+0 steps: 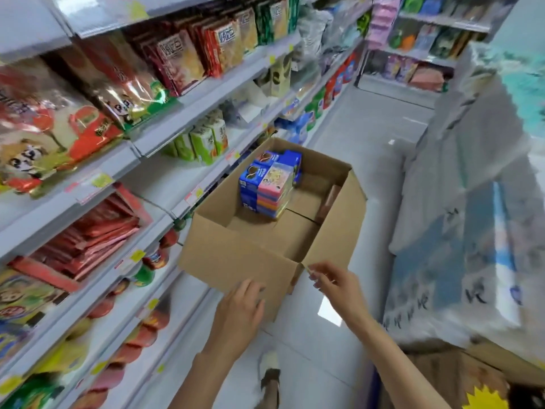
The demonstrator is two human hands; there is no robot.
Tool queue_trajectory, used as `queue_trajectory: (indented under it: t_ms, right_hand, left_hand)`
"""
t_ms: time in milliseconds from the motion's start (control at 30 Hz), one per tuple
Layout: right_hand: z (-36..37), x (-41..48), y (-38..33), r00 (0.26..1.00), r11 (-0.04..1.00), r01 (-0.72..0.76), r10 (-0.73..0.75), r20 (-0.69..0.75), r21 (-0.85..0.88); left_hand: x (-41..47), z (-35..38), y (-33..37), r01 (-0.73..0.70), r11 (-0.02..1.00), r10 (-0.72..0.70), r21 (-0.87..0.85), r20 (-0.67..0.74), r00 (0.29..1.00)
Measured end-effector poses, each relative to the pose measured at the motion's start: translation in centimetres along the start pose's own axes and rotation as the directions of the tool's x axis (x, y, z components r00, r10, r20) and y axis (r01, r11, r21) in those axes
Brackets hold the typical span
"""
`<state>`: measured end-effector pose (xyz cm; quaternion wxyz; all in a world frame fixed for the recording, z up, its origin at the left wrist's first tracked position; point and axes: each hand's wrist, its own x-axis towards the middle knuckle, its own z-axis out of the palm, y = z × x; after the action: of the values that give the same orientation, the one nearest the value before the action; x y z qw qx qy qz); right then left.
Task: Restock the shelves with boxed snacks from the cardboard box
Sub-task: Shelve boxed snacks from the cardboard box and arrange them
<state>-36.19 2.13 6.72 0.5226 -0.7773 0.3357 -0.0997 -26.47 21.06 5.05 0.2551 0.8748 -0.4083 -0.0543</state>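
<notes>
Inside, the cardboard box (pixel 236 261) holds stacked snack boxes (pixel 269 184); left hand (pixel 240 308) touches it, right hand (pixel 336 286) pinches its corner.

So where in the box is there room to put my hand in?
The near half of the cardboard box floor is bare, between the near wall and the stacked snack boxes. The far left corner is crowded by that stack, and a brownish pack sits against the right wall.

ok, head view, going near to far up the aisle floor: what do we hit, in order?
Shoe → left hand → cardboard box → stack of boxed snacks inside it → shelves across the aisle's far end.
</notes>
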Motion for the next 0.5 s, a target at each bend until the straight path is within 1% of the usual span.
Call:
queue_trajectory:
  t_ms: [100, 267, 333, 433, 500]
  right_hand:
    - [-0.6, 5.6, -0.2, 1.000, 0.999, 0.011, -0.010, 0.027, -0.049]
    - [-2.8, 12.6, -0.2, 0.998, 0.996, 0.026, -0.021, 0.063, -0.088]
    - [-4.0, 15.2, 0.2, 0.997, 0.995, 0.022, -0.014, 0.078, -0.093]
    - [-5.3, 19.9, 1.3, 0.991, 0.993, 0.002, 0.015, 0.137, -0.122]
    - [-6.1, 23.6, 2.1, 0.982, 0.988, 0.017, 0.012, 0.187, -0.151]
  left_hand:
    - [6.3, 0.7, 0.2, 0.047, 0.998, -0.045, -0.036, 0.057, 0.997]
    - [15.3, 1.8, 0.7, -0.006, 0.999, 0.008, -0.036, 0.035, 0.999]
    - [18.2, 2.3, 0.7, 0.005, 0.999, -0.003, -0.049, 0.051, 0.999]
    - [22.3, 3.4, 0.3, 0.050, 0.997, -0.046, -0.052, 0.078, 0.996]
    - [25.2, 4.4, 0.1, 0.057, 0.998, -0.053, -0.038, 0.087, 0.995]
